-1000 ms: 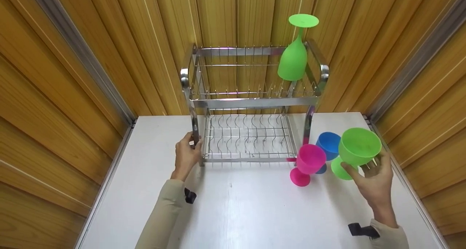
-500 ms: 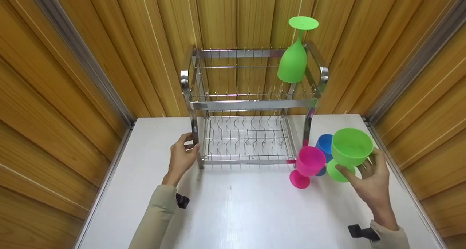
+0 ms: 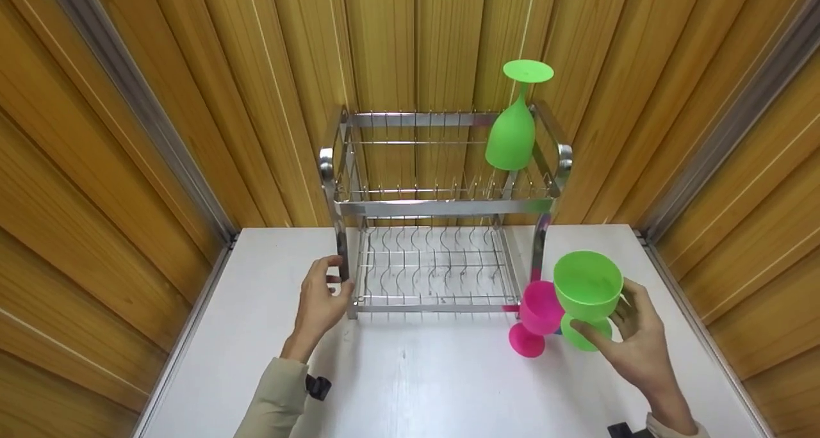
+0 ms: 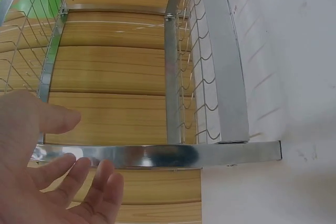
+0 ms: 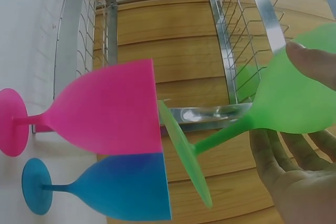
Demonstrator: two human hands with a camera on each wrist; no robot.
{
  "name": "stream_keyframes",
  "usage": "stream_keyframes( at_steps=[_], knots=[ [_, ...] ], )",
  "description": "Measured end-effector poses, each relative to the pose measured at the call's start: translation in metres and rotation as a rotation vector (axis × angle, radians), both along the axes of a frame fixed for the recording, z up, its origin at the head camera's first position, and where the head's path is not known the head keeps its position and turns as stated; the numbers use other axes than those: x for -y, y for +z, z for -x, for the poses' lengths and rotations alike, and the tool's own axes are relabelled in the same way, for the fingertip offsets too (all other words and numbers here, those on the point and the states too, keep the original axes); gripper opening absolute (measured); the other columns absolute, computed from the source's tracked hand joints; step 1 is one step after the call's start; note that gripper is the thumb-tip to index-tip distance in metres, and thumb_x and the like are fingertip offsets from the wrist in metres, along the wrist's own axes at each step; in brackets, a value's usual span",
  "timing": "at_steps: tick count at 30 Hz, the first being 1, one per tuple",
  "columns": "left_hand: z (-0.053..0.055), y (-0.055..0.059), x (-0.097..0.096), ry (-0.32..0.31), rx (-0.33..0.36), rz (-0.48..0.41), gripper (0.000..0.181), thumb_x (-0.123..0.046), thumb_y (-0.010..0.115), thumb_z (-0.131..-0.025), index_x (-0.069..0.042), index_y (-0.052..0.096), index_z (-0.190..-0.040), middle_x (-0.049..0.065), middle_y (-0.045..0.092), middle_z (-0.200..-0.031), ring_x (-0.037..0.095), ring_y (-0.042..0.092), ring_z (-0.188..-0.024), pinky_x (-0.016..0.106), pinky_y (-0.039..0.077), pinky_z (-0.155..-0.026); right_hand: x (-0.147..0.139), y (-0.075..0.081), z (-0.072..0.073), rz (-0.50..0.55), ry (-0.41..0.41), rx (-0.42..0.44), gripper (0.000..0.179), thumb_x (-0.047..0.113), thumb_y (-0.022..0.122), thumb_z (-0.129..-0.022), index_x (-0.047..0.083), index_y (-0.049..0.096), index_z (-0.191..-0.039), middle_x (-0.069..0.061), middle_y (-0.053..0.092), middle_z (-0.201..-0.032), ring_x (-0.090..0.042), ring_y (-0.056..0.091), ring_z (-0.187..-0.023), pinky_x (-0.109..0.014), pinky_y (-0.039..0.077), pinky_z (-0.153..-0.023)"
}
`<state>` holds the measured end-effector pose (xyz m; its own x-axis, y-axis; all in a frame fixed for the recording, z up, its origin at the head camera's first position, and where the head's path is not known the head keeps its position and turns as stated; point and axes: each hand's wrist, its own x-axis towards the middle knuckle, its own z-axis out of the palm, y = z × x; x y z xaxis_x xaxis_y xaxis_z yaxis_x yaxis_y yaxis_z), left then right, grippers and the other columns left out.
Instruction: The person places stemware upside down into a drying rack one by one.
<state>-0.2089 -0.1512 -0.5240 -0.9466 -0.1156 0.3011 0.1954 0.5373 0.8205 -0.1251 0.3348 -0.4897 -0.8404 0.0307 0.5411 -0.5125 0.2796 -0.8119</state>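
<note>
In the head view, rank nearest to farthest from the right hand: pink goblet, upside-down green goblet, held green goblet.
1. Held green goblet: in the right hand.
2. Pink goblet: left of the hand.
3. Upside-down green goblet: farther back, up on the rack.

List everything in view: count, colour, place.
Table: one, white, across the foreground.
Dish rack: one, silver, on the table.
Inverted goblet: one, green, rack's upper tier, right end.
Held goblet: one, green, above the table.
Pink goblet: one, pink, by the rack's front right corner.
Blue goblet: one, blue, beside the pink one.
Wall panels: several, wood-brown, back and sides.
Wrist cameras: two, black, at the wrists.
Sleeves: two, beige, lower edge.
Left hand: one, at the rack's left side.
Right hand: one, around the held goblet.
</note>
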Motion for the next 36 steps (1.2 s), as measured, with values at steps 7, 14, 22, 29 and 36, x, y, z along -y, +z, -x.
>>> stream_keyframes(
  at_steps=[7, 14, 22, 29, 36],
  knots=[
    [-0.019, 0.012, -0.021, -0.207, 0.053, -0.023, 0.048, -0.013, 0.079, -0.095, -0.005, 0.062, -0.139, 0.016, 0.068, -0.137, 0.037, 0.07, -0.115, 0.054, 0.062, -0.096, 0.014, 0.005, 0.001, -0.162, -0.016, 0.037, 0.095, -0.016, 0.093, -0.066, 0.001, 0.052, -0.15, -0.005, 0.064, -0.14, -0.004, 0.066, -0.123, -0.011, 0.054, -0.102],
    [-0.029, 0.034, -0.038, -0.327, 0.057, -0.042, 0.053, -0.026, 0.078, -0.098, -0.011, 0.06, -0.145, 0.016, 0.063, -0.147, 0.036, 0.068, -0.124, 0.052, 0.06, -0.103, 0.027, 0.019, 0.008, -0.276, -0.004, -0.042, 0.092, -0.015, 0.096, -0.063, 0.001, 0.057, -0.145, -0.005, 0.068, -0.134, 0.0, 0.067, -0.116, -0.01, 0.056, -0.096],
    [-0.037, 0.05, -0.054, -0.418, 0.037, -0.053, 0.056, -0.032, 0.078, -0.098, -0.015, 0.058, -0.148, 0.01, 0.062, -0.148, 0.033, 0.067, -0.127, 0.05, 0.059, -0.106, 0.042, 0.031, 0.016, -0.42, -0.008, -0.13, 0.088, -0.007, 0.1, -0.061, 0.003, 0.061, -0.139, -0.002, 0.07, -0.127, -0.01, 0.071, -0.11, -0.011, 0.056, -0.095],
    [-0.045, 0.06, -0.068, -0.461, 0.013, -0.039, 0.061, -0.033, 0.08, -0.095, -0.017, 0.057, -0.149, 0.008, 0.061, -0.15, 0.028, 0.067, -0.128, 0.043, 0.06, -0.107, 0.057, 0.036, 0.019, -0.518, 0.004, -0.167, 0.088, -0.002, 0.101, -0.063, 0.007, 0.06, -0.14, 0.001, 0.069, -0.127, -0.019, 0.071, -0.108, -0.012, 0.054, -0.098],
    [-0.053, 0.068, -0.082, -0.516, -0.006, -0.055, 0.064, -0.035, 0.081, -0.094, -0.019, 0.056, -0.15, 0.004, 0.061, -0.15, 0.024, 0.066, -0.13, 0.043, 0.06, -0.107, 0.068, 0.035, 0.021, -0.571, 0.024, -0.212, 0.091, -0.01, 0.1, -0.06, 0.003, 0.059, -0.14, -0.006, 0.066, -0.134, -0.022, 0.067, -0.118, -0.004, 0.048, -0.102]
  ],
)
